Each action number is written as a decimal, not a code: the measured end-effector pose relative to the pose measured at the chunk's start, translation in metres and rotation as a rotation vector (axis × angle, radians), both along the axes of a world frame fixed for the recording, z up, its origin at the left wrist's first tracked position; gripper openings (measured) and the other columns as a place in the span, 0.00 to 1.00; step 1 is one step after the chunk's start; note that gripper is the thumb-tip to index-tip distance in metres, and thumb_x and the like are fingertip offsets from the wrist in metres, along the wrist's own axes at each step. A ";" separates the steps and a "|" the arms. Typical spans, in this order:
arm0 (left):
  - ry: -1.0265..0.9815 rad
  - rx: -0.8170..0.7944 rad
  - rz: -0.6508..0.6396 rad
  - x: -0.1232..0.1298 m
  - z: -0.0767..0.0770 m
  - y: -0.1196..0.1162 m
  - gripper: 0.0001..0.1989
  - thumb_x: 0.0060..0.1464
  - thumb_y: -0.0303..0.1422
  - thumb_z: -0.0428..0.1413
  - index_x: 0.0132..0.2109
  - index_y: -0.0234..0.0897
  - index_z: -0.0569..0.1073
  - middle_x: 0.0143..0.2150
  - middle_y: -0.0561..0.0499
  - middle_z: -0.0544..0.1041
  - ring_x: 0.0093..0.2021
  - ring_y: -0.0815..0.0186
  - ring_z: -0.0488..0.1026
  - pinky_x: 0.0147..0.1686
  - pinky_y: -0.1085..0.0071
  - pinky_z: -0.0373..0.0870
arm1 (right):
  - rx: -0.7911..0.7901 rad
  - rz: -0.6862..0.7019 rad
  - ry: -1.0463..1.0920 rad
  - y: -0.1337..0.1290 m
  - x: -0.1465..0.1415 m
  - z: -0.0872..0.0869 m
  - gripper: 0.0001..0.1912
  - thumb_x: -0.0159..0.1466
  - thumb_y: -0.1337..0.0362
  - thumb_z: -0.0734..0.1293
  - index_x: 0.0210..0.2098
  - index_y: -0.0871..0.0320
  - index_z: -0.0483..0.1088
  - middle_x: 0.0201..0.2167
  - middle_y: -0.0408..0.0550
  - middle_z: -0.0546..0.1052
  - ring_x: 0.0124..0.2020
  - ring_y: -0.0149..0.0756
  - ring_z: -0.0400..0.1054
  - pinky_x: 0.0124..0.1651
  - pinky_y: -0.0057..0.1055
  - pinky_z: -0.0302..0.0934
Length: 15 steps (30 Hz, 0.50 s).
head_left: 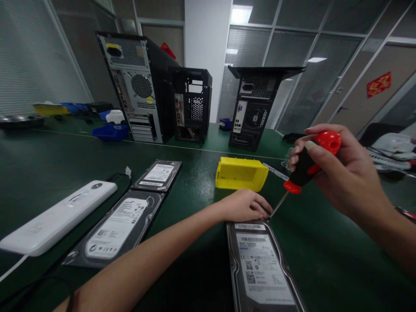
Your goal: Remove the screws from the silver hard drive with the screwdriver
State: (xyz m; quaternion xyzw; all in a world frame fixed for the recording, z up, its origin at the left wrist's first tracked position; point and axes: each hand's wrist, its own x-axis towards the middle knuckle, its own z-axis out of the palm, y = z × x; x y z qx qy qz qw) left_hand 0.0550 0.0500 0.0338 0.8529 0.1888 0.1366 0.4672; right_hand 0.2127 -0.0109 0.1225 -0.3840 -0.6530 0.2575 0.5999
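Note:
A hard drive (260,264) with a white label lies on the green table in front of me. My left hand (244,205) is closed on its far end, with the fingers curled together near the far right corner. In my right hand (349,177) is a red and black screwdriver (303,167), gripped by the handle and tilted. Its metal shaft slants down to that same corner, with the tip beside my left fingertips. Whether a screw sits under the tip I cannot make out. Just beyond my left hand stands a yellow plastic bin (241,174), its open side facing me.
Two more hard drives, a nearer one (118,227) and a farther one (158,174), lie to the left beside a white power strip (61,216) with cables. Computer cases (159,73) stand at the back, another case (251,108) right of them. A blue bin (110,132) is back left.

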 end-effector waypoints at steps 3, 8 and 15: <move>0.014 0.006 0.002 0.001 -0.001 -0.001 0.16 0.52 0.24 0.54 0.49 0.30 0.73 0.41 0.45 0.80 0.42 0.65 0.77 0.42 0.72 0.71 | -0.045 0.017 0.028 0.001 0.000 -0.004 0.15 0.59 0.61 0.66 0.45 0.50 0.63 0.31 0.41 0.70 0.29 0.30 0.67 0.32 0.29 0.66; 0.012 0.061 0.048 -0.005 0.009 0.002 0.13 0.51 0.24 0.56 0.45 0.31 0.75 0.36 0.47 0.82 0.38 0.65 0.79 0.38 0.73 0.72 | -0.157 0.024 0.154 0.003 0.004 -0.019 0.16 0.58 0.62 0.68 0.44 0.52 0.62 0.32 0.40 0.70 0.30 0.29 0.66 0.35 0.27 0.64; -0.270 0.235 0.480 -0.032 0.046 0.019 0.14 0.59 0.36 0.49 0.45 0.31 0.73 0.44 0.43 0.78 0.44 0.64 0.75 0.47 0.69 0.68 | -0.198 0.051 0.272 -0.001 0.001 -0.022 0.09 0.59 0.61 0.66 0.35 0.54 0.61 0.30 0.40 0.68 0.28 0.28 0.64 0.33 0.26 0.63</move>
